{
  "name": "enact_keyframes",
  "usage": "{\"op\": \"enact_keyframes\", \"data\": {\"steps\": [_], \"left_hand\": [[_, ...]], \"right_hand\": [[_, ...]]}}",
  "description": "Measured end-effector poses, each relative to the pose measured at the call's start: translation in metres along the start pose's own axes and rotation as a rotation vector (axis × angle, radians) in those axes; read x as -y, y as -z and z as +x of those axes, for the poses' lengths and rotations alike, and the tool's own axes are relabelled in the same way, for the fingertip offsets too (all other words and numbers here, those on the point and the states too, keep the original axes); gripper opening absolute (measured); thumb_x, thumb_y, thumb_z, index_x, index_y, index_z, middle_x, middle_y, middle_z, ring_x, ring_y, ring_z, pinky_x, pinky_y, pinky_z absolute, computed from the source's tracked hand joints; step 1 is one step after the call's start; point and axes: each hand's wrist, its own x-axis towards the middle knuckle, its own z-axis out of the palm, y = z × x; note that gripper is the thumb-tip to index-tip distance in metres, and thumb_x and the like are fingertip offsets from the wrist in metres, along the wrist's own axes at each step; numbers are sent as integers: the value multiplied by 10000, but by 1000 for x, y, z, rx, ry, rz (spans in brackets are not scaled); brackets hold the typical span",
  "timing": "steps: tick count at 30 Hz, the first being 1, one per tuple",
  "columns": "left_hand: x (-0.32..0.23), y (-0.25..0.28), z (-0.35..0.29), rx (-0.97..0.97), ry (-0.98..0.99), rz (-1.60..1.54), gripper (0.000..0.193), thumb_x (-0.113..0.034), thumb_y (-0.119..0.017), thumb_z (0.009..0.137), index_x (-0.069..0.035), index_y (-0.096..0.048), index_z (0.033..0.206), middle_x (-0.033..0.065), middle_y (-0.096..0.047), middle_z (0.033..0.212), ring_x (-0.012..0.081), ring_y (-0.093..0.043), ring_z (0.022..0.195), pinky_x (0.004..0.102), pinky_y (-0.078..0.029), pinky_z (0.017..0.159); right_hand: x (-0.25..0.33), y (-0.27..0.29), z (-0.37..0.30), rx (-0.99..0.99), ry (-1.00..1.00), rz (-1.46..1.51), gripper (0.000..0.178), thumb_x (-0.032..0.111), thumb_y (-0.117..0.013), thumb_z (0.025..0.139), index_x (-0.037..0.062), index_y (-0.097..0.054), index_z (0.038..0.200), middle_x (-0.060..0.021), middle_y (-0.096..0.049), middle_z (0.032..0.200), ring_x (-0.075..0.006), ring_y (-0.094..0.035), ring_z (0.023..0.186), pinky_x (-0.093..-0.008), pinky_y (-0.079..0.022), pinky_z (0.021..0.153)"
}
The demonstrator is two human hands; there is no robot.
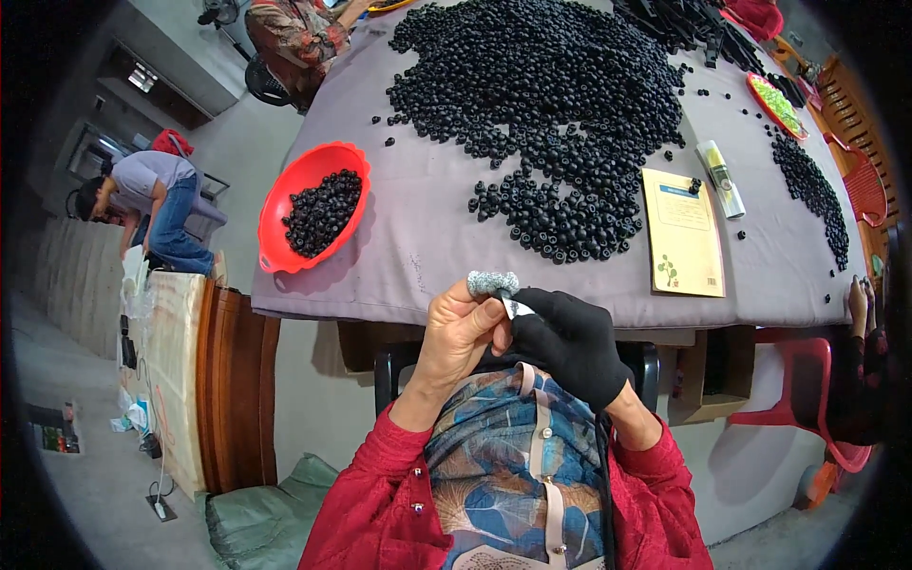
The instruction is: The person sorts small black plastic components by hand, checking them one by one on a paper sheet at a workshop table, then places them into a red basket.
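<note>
My left hand (pixel 454 328) is bare, its fingers pinched together just off the table's near edge. A grey speckled sleeve (pixel 493 283) wraps what looks like its index finger. My right hand (pixel 575 347) wears a black glove and is closed, meeting the left fingertips. A small white piece with a dark mark (pixel 516 307) shows between the hands; its kind is not clear. Whatever else the fingers hold is hidden. Beyond them, small black ring-like plastic parts (pixel 560 223) lie heaped on the cloth-covered table (pixel 408 275). A red scalloped bowl (pixel 269 233) to the left holds more of them.
Right of the heap lie a yellow booklet (pixel 686 256) and a clear-and-white tube-like item (pixel 722 180). Farther right are a dish of light green pieces (pixel 777 104) and a red chair (pixel 807 389). People are around: one at far left (pixel 166 209), others at the table's edges.
</note>
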Motion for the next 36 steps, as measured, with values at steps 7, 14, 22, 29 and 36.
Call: {"op": "enact_keyframes", "data": {"steps": [7,14,22,29,36], "left_hand": [[-2,-2,-1,-2,14,1,182,-88,-522,858,-10,-560,1018,36,-562,667,83,-519,549,192,-414,480],[-2,1,0,-3,4,44,187,-88,-525,858,-12,-564,1025,20,-547,650,67,-491,538,183,-388,484],[-1,4,2,-15,16,69,190,-85,-535,853,-10,-571,1024,12,-542,648,59,-479,540,178,-379,488],[0,3,2,-23,15,54,187,-80,-544,845,-6,-579,1013,11,-543,656,57,-474,546,169,-373,489],[0,5,2,-1,-21,69,196,-80,-561,833,7,-584,1008,12,-543,658,55,-442,528,170,-349,479]], "right_hand": [[0,-1,1,-12,11,-61,262,133,-638,765,49,-604,1010,-107,-620,762,-165,-614,650,-259,-471,576],[-3,-3,0,-22,-20,34,256,131,-641,764,50,-606,1004,-109,-621,762,-166,-614,648,-258,-472,577],[-1,-2,2,-29,-6,-28,255,139,-638,766,57,-608,1006,-108,-628,784,-176,-622,669,-264,-477,589],[1,-2,0,-27,-49,12,245,146,-624,779,51,-608,1005,-114,-633,809,-187,-627,685,-266,-484,610],[4,-2,1,23,-113,97,252,149,-613,797,27,-600,1017,-122,-641,836,-128,-616,716,-253,-483,624]]}}
